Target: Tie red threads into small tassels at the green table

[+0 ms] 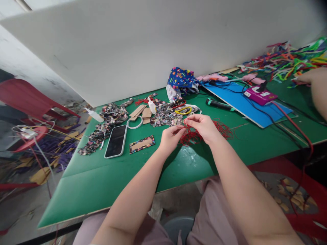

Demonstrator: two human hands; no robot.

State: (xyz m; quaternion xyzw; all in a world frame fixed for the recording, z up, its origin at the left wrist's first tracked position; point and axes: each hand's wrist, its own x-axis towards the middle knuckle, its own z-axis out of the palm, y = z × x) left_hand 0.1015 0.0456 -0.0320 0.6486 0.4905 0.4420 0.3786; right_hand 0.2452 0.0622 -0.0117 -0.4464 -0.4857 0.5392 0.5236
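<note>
A tangle of thin red cord (222,130) lies on the green table (102,183) in front of me. My left hand (170,137) pinches a strand of it between thumb and fingers. My right hand (201,126) is curled over the same tangle, fingertips closed on a strand right next to the left hand's pinch. Both hands meet just above the table. A small fabric-covered cardboard frame (142,144) lies left of my left hand, beside a phone (115,141) lying face up.
Printed fabric scraps (107,126), cardboard pieces (142,111), glue bottles (151,105), scissors (183,109) and a white ring (135,123) crowd the back left. A blue board (245,105), pink glue guns (214,77), a power strip (259,95) with cables, and coloured strips (291,61) lie right. Another person's arm (316,85) reaches in far right.
</note>
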